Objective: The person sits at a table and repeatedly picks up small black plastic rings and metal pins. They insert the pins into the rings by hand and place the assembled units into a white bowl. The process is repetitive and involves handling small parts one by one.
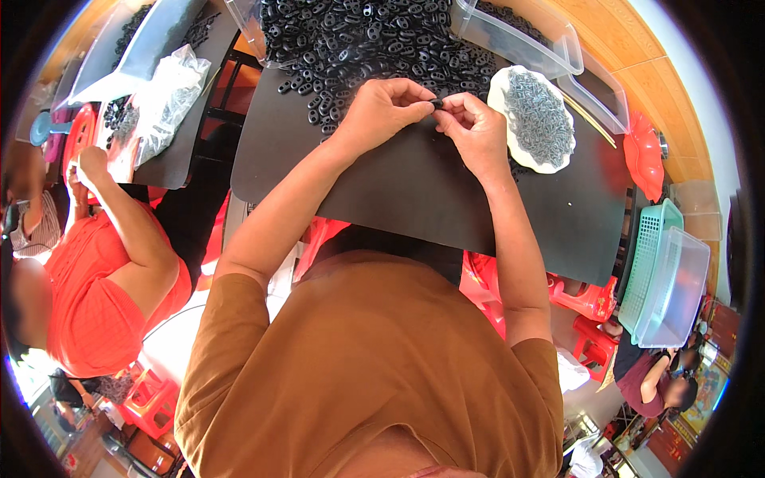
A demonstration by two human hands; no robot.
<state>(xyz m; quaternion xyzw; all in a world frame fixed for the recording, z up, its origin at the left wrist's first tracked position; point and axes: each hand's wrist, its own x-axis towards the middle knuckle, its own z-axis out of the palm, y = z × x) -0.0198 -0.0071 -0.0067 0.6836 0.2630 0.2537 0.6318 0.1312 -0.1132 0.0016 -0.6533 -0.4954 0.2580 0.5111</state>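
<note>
Thumb and forefinger of the left hand (388, 111) are pinched together on a small black piece (437, 103); the fingertips of the right hand (472, 131) close on it from the opposite side. The piece thus sits between the two hands, above the table (398, 199), its shape largely hidden by the fingers. The two-sided grip presumably steadies so small an object while leaving each hand free to turn it; both forearms reach forward, apparently to keep it in clear sight.

Just beyond the fingers, and spreading to their left, lies a heap of black oval pieces (366, 40) with paired holes, loose and probably left so for easy picking. Just right of the right hand stands a white scalloped dish (550, 168) filled with small metallic parts (535, 115); its rim likely keeps them from scattering, and its nearness suits a short reach. Farther right are thin sticks (590, 121) and a red scalloped bowl (644, 155). Beyond the fingers to the right, a clear plastic bin (550, 44) borders the heap, perhaps helping to contain it.
</note>
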